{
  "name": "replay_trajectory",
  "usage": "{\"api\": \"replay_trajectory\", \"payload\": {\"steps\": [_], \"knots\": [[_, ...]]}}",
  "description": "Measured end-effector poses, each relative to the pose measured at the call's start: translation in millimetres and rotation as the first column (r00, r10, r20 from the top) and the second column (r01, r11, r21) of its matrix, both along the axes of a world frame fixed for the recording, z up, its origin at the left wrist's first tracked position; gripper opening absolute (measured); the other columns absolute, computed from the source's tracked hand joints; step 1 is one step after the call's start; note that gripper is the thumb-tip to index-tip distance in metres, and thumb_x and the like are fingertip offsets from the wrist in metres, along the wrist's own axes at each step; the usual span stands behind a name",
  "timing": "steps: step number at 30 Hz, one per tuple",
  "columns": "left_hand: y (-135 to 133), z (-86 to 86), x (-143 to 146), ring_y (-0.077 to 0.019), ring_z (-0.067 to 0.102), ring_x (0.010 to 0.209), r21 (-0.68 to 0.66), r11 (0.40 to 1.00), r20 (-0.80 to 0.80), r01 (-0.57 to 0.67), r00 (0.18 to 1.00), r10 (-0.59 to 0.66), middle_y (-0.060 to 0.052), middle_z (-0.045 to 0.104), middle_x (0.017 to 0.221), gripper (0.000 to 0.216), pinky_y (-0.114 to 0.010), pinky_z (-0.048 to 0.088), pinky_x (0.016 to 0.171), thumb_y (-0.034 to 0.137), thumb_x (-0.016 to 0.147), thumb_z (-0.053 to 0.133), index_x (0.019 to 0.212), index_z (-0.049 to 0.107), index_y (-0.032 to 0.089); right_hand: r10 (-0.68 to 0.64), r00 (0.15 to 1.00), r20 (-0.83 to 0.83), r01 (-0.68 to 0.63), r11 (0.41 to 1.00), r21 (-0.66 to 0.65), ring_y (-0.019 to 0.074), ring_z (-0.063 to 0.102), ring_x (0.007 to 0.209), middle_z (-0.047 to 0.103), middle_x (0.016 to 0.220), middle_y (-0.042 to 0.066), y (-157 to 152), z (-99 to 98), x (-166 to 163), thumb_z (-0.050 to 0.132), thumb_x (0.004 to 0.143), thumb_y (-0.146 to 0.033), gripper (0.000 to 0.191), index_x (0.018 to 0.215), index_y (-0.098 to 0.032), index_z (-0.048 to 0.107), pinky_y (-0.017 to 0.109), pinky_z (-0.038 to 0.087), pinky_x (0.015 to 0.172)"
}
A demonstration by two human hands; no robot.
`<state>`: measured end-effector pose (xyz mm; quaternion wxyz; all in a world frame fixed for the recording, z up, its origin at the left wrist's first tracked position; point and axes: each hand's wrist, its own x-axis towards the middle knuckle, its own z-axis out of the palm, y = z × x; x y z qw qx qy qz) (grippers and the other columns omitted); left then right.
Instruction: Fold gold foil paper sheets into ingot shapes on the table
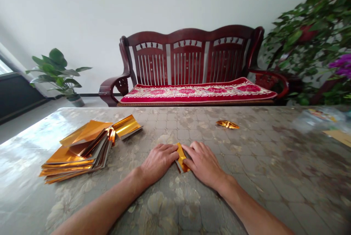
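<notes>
A narrow folded piece of gold foil paper (181,157) lies on the table between my two hands, its grey underside showing at the lower left edge. My left hand (161,160) presses on its left side, fingers together and closed on it. From the right, my right hand (202,162) grips the other edge with thumb and forefinger. Left of my hands is a stack of gold foil paper (74,158), with one curled sheet (127,126) at its upper right. Farther off to the right rests a folded gold foil boat shape (227,124).
The patterned table (153,209) spans the foreground. Clear plastic packaging (319,118) and a tan card (338,137) lie at its right side. Behind it stands a dark red wooden bench (189,57) with a floral cushion (197,94). Potted plants (61,70) flank the bench.
</notes>
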<state>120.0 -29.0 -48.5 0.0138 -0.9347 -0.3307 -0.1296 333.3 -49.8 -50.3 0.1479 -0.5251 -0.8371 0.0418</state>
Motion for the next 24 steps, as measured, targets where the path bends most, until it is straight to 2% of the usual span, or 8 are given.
{"api": "replay_trajectory", "payload": {"steps": [5,8,12,18,24], "knots": [[0.2,2.1,-1.5,-0.0210,0.060,0.117,-0.004,1.000,-0.018,0.021,1.000,-0.021,-0.002,0.065,0.125,0.013,-0.036,0.047,0.096,0.028,0.098,0.052,0.106,0.061,0.023,0.020,0.998,-0.058,-0.020,1.000,0.004,0.0219,0.053,0.099,0.059,0.104,0.005,3.4,-3.8,4.3,0.057,0.094,-0.029,0.039,0.132,-0.030,0.056,0.035,0.041,0.086],[-0.9,1.0,-3.3,-0.0201,0.061,0.114,-0.003,0.999,-0.012,0.034,0.999,-0.034,-0.002,0.067,0.122,0.016,-0.035,0.048,0.096,0.027,0.099,0.051,0.109,0.061,0.023,0.103,0.989,-0.106,-0.109,0.993,-0.047,0.0202,0.053,0.100,0.059,0.102,0.003,7.2,-1.2,13.5,0.055,0.095,-0.025,0.037,0.132,-0.032,0.057,0.033,0.041,0.087],[-2.5,-3.4,-5.7,-0.0199,0.061,0.115,0.021,0.999,0.021,0.041,0.999,-0.041,-0.004,0.066,0.124,0.020,-0.035,0.049,0.095,0.025,0.099,0.050,0.116,0.061,0.022,0.211,0.966,-0.149,-0.226,0.969,-0.096,0.0196,0.053,0.101,0.059,0.104,0.001,12.7,3.2,27.6,0.062,0.091,-0.025,0.048,0.137,-0.036,0.052,0.033,0.041,0.089],[-0.7,-3.4,-5.2,-0.0186,0.064,0.104,0.018,0.997,0.029,0.072,0.997,-0.073,-0.004,0.069,0.113,0.019,-0.034,0.048,0.092,0.025,0.099,0.051,0.113,0.063,0.021,0.187,0.971,-0.150,-0.201,0.976,-0.086,0.0212,0.052,0.101,0.060,0.104,0.002,13.8,0.0,28.5,0.068,0.087,-0.031,0.046,0.131,-0.037,0.058,0.034,0.040,0.087],[0.9,-4.9,-5.1,-0.0174,0.063,0.103,-0.024,0.994,0.071,0.107,0.992,-0.105,-0.001,0.069,0.112,0.018,-0.032,0.046,0.091,0.026,0.099,0.050,0.112,0.063,0.024,0.130,0.981,-0.141,-0.142,0.986,-0.083,0.0218,0.051,0.100,0.060,0.103,0.002,8.9,1.7,21.2,0.069,0.086,-0.035,0.040,0.125,-0.035,0.061,0.033,0.038,0.084]]}}
